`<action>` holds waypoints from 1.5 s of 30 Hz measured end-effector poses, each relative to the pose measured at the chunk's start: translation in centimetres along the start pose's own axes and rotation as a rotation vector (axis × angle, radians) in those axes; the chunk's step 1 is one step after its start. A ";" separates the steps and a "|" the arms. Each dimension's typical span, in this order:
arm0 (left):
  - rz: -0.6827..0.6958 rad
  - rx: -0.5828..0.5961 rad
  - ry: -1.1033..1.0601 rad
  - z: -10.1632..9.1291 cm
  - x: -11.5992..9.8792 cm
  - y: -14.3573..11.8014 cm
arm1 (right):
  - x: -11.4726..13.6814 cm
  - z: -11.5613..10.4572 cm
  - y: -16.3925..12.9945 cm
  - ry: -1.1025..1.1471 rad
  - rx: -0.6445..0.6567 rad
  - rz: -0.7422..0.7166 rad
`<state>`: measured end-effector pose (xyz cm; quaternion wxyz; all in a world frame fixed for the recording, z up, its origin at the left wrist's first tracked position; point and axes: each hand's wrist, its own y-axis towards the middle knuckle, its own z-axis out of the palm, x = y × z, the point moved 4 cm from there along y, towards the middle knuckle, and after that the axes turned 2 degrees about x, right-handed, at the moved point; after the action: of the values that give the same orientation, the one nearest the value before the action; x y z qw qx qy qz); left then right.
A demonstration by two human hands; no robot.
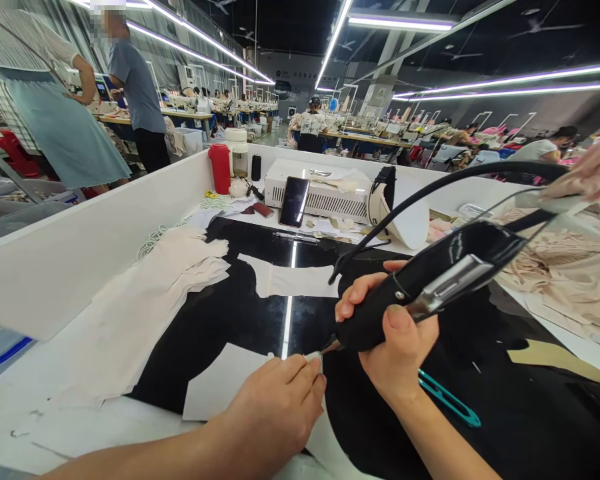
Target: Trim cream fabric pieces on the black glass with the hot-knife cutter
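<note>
Right hand [397, 333] wrapped around black corded handheld tool [430, 280], fingers pressed together on its grip; left hand [275, 407] fingers pinching white fabric piece [220, 383] at tool tip, on glossy black surface [220, 320].

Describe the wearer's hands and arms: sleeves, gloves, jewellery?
Both the left hand and right hand are bare: no gloves, rings or wrist-wear visible. Forearms are uncovered as far as the frame shows, with no sleeves in view. Fingernails are short and unpainted.
</note>
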<state>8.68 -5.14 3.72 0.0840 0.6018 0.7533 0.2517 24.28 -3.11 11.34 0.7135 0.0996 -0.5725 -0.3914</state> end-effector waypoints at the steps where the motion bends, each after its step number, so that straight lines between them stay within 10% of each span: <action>1: -0.001 -0.007 0.001 -0.1 0.0 0.0 | 0.0 0.0 -0.1 -0.002 0.004 -0.003; 45: 0.054 0.102 0.040 0.6 -0.1 0.0 | -0.6 1.1 -0.6 0.021 0.007 0.011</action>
<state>8.98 -5.07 3.23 0.0314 0.6201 0.7502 0.2273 23.03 -2.77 10.86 0.7213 0.1031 -0.5668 -0.3845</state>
